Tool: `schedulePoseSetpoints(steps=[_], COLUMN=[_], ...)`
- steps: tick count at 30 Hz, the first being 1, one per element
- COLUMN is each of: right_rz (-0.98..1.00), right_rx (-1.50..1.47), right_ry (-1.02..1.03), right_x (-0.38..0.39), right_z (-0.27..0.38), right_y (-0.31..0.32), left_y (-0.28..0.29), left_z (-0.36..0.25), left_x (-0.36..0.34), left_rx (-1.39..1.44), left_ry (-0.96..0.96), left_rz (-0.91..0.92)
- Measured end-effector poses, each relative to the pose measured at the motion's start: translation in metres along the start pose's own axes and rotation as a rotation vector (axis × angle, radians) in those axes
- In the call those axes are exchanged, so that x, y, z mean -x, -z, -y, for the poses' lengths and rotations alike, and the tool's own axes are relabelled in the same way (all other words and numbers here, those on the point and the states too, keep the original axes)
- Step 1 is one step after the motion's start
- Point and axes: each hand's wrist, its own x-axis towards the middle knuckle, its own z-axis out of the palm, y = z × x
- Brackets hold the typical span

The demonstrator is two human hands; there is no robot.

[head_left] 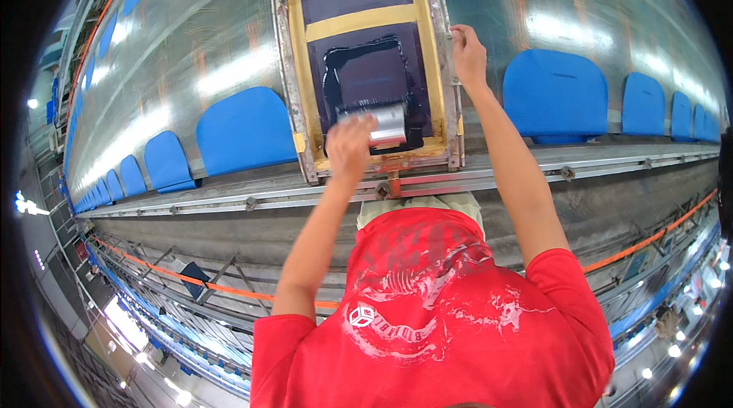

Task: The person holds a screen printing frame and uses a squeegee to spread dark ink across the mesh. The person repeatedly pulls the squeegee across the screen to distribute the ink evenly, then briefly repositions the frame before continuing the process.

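Head view: squeegee (391,125) at a taped frame's (453,125) near end.
From here, the left hand (349,147) clamps it; the right hand (469,55), well apart, touches the frame's right rim, grip unclear.

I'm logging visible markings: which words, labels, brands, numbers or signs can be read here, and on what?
Red shirt: white cube emblem and curved lettering, which I won't transcribe.
Above those: larger faded print, too worn to read.
Screen frame and blurred squeegee: no readable text.
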Motion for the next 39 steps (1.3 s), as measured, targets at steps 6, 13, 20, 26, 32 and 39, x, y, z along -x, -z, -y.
schedulePoseSetpoints(steps=[6,13,20,26,32,39], right_rz=[0.128,0.151,0.113,0.124,0.038,-0.063], right_rx=[0.088,-0.154,-0.132,-0.166,-0.124,-0.032], right_ry=[-0.114,-0.25,-0.213,-0.186,-0.17,0.028], right_x=[-0.009,-0.01,-0.011,-0.01,-0.009,-0.019], right_z=[0.005,-0.007,-0.01,-0.006,-0.015,0.02], right_y=[0.007,0.006,0.011,0.006,0.007,0.009], left_y=[0.022,-0.011,0.001,-0.005,-0.012,0.025], left_z=[0.044,0.028,0.02,0.048,0.017,0.0], left_x=[-0.149,-0.091,-0.074,-0.152,-0.076,-0.012], left_rx=[0.194,0.045,0.096,-0.01,0.017,0.11], left_ry=[0.1,0.046,0.002,0.087,0.046,-0.025], left_rz=[0.105,-0.017,-0.033,0.025,0.017,0.03])
